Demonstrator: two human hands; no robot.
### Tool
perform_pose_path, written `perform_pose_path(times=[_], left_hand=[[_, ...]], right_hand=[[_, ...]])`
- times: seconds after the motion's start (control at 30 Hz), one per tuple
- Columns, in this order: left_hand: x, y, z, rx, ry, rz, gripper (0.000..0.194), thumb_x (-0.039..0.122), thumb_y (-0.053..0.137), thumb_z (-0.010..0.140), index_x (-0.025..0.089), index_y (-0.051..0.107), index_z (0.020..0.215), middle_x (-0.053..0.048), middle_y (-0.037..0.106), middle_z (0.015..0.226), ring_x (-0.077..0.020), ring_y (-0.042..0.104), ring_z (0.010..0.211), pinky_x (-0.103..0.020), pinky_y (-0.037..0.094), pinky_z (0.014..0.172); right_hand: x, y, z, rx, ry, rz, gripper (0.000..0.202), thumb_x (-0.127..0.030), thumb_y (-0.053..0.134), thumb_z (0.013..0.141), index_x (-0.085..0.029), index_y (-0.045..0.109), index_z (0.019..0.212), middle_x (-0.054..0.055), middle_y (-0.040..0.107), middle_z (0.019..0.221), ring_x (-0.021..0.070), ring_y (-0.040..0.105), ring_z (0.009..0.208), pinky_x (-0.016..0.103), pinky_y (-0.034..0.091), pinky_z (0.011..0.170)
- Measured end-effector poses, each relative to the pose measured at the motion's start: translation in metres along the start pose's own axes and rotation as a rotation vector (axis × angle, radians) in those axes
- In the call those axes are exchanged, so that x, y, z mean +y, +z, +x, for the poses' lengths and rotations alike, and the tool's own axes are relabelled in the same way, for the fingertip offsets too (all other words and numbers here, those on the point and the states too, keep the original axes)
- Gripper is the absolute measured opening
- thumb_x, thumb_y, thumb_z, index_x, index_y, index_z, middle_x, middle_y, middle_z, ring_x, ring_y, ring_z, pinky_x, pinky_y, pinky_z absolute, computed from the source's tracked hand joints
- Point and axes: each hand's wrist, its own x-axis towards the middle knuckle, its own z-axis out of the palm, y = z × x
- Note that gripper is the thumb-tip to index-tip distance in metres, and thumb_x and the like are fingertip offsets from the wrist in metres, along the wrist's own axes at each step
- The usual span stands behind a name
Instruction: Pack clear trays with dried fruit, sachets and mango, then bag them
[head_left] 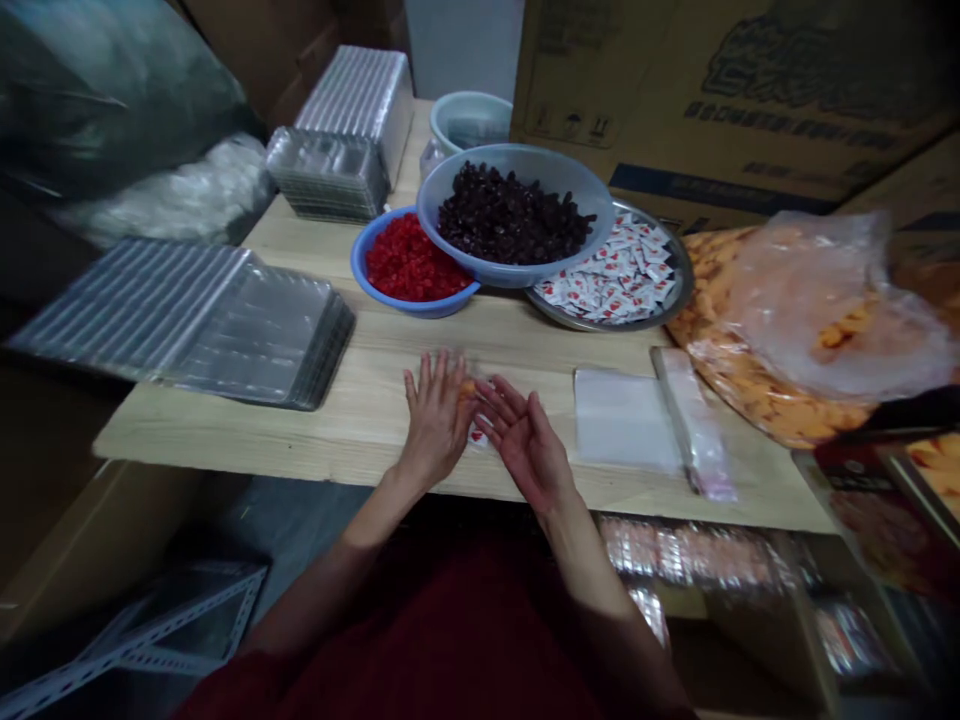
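Note:
Palm down over the wooden table, my left hand [436,418] has its fingers spread. My right hand [529,446] is turned palm up beside it, fingers stretched out and nothing in the palm. Between the two hands lies a small white sachet [478,436] with a red mark, partly covered by my fingers. A small orange piece [468,388] shows at my left thumb; its kind is unclear. To the right of my right hand lies a stack of clear plastic bags [626,418].
Behind my hands stand a blue bowl of red pieces [414,262], a bowl of dark dried fruit-like pieces [514,215] and a metal basin of white sachets [615,275]. Clear plastic trays [247,330] are stacked left. A plastic bag [840,310] lies right, before large cartons [720,110].

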Motion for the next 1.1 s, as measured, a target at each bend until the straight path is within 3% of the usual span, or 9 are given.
perform_pose_path(times=[0.13, 0.23, 0.3, 0.4, 0.5, 0.57, 0.7, 0.87, 1.1], left_hand=[[0.015, 0.004, -0.002, -0.222, 0.195, -0.067, 0.062, 0.045, 0.054, 0.099, 0.032, 0.039, 0.157, -0.01, 0.036, 0.166, -0.0308, 0.019, 0.158, -0.059, 0.001, 0.127], [0.006, 0.0, 0.002, -0.028, -0.026, -0.03, 0.056, 0.04, 0.054, 0.099, 0.03, 0.044, 0.154, -0.012, 0.039, 0.164, -0.0333, 0.02, 0.158, -0.064, 0.001, 0.125], [-0.009, -0.009, 0.005, 0.083, -0.142, -0.02, 0.054, 0.038, 0.056, 0.099, 0.026, 0.047, 0.151, -0.015, 0.043, 0.161, -0.034, 0.03, 0.154, -0.064, 0.01, 0.124], [-0.028, -0.03, 0.003, 0.176, -0.157, 0.003, 0.046, 0.037, 0.061, 0.096, 0.024, 0.057, 0.139, -0.015, 0.052, 0.153, -0.0322, 0.045, 0.145, -0.058, 0.024, 0.123], [-0.033, -0.057, -0.008, 0.283, -0.153, 0.021, 0.03, 0.034, 0.058, 0.097, 0.022, 0.066, 0.124, -0.011, 0.066, 0.135, -0.0277, 0.061, 0.127, -0.047, 0.042, 0.113], [-0.032, -0.079, -0.013, 0.403, -0.173, 0.115, 0.023, 0.032, 0.058, 0.098, 0.023, 0.07, 0.115, -0.008, 0.073, 0.116, -0.0251, 0.066, 0.111, -0.043, 0.046, 0.106], [-0.047, -0.133, -0.005, 0.598, -0.252, 0.371, 0.018, 0.033, 0.059, 0.096, 0.022, 0.071, 0.104, -0.007, 0.071, 0.098, -0.0256, 0.062, 0.099, -0.042, 0.044, 0.101], [-0.094, -0.182, 0.023, 0.397, -0.323, 0.475, 0.019, 0.035, 0.066, 0.088, 0.018, 0.07, 0.096, -0.008, 0.068, 0.09, -0.0255, 0.059, 0.09, -0.04, 0.043, 0.095], [-0.112, -0.187, 0.038, 0.213, -0.592, 0.488, 0.022, 0.036, 0.063, 0.086, 0.018, 0.075, 0.089, -0.007, 0.073, 0.085, -0.024, 0.063, 0.084, -0.034, 0.042, 0.079]], right_hand=[[-0.01, -0.005, -0.014, -0.007, -0.038, -0.025, 0.063, -0.075, 0.043, 0.095, -0.031, 0.064, 0.135, 0.004, 0.068, 0.138, 0.0244, 0.062, 0.13, 0.047, 0.051, 0.109], [-0.027, -0.027, -0.026, 0.028, -0.135, -0.312, 0.05, -0.064, 0.055, 0.096, -0.028, 0.071, 0.127, 0.007, 0.07, 0.134, 0.0255, 0.064, 0.125, 0.046, 0.048, 0.109], [-0.039, -0.06, -0.035, 0.238, -0.327, -0.646, 0.038, -0.053, 0.064, 0.093, -0.024, 0.076, 0.116, 0.01, 0.072, 0.129, 0.0269, 0.063, 0.124, 0.047, 0.045, 0.112], [-0.053, -0.116, -0.049, 0.588, -0.501, -1.037, 0.041, -0.049, 0.065, 0.091, -0.019, 0.075, 0.116, 0.015, 0.072, 0.123, 0.0305, 0.064, 0.118, 0.052, 0.047, 0.106], [-0.052, -0.148, -0.06, 0.649, -0.463, -1.099, 0.041, -0.048, 0.061, 0.093, -0.017, 0.074, 0.117, 0.015, 0.074, 0.117, 0.0304, 0.068, 0.109, 0.05, 0.052, 0.098], [-0.044, -0.146, -0.063, 0.618, -0.47, -1.076, 0.037, -0.046, 0.059, 0.095, -0.019, 0.073, 0.117, 0.014, 0.074, 0.117, 0.0293, 0.069, 0.108, 0.05, 0.053, 0.098], [-0.015, -0.115, -0.058, 0.443, -0.559, -1.056, 0.03, -0.039, 0.059, 0.097, -0.023, 0.073, 0.117, 0.012, 0.072, 0.122, 0.0287, 0.066, 0.117, 0.052, 0.05, 0.105], [0.021, -0.079, -0.038, 0.163, -0.683, -1.033, 0.027, -0.027, 0.057, 0.099, -0.026, 0.071, 0.123, 0.01, 0.07, 0.126, 0.0268, 0.062, 0.124, 0.054, 0.048, 0.109], [0.025, -0.073, -0.032, 0.133, -0.72, -1.057, 0.026, -0.024, 0.059, 0.1, -0.025, 0.072, 0.122, 0.009, 0.071, 0.124, 0.026, 0.063, 0.121, 0.052, 0.049, 0.107]])
